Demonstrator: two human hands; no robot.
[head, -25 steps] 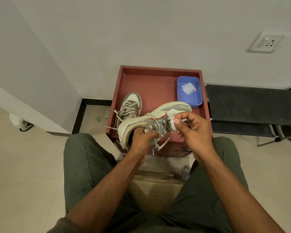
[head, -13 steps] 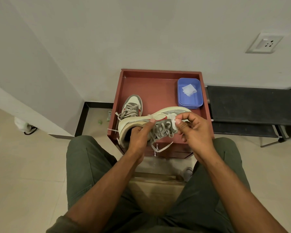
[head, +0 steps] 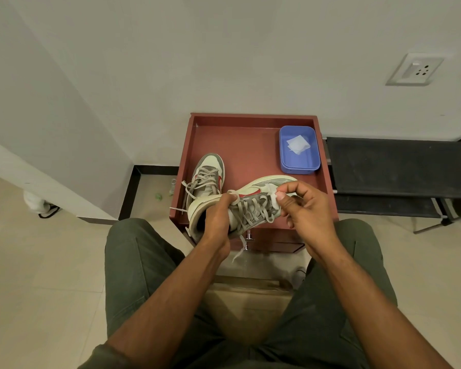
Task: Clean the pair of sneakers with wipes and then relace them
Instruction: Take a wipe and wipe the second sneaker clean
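Note:
A cream, grey and red sneaker point(head: 253, 194) lies on its side above the front edge of the red-brown cabinet top point(head: 240, 145). My left hand point(head: 218, 217) grips it at the ankle opening, fingers curled over the collar. My right hand point(head: 304, 209) pinches a small white wipe point(head: 273, 195) against the laces near the toe. A loose lace end hangs below the shoe. The second sneaker point(head: 206, 179) stands upright on the cabinet's left side, laced loosely.
A blue plastic tray point(head: 300, 166) holding a folded white wipe point(head: 298, 144) sits at the cabinet's back right. A black bench point(head: 397, 169) stands to the right. My knees flank the cabinet, and a wall socket point(head: 415, 69) is high on the right.
The held sneaker has tipped a little and my left thumb has shifted up over the collar. My right hand stays at the laces with the wipe.

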